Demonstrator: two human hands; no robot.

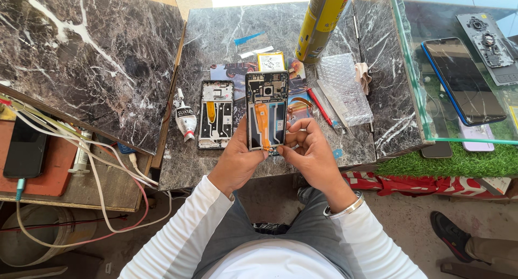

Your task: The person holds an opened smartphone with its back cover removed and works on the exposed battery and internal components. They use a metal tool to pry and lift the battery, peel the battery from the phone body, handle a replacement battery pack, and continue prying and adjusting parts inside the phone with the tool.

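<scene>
Over the dark marble counter (226,36), my left hand (237,160) and right hand (307,149) both grip an opened black smartphone with an orange ribbon cable (266,110); my right thumb seems to press its lower edge. A second stripped phone frame (216,114) lies just beside.

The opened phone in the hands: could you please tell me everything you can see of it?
The opened phone is a dark, rectangular body with its back removed, showing a camera module and boards at the top and an orange flex strip down the middle. It is held nearly upright over the marble table, the left hand gripping its lower left edge, the right hand its lower right.
</scene>
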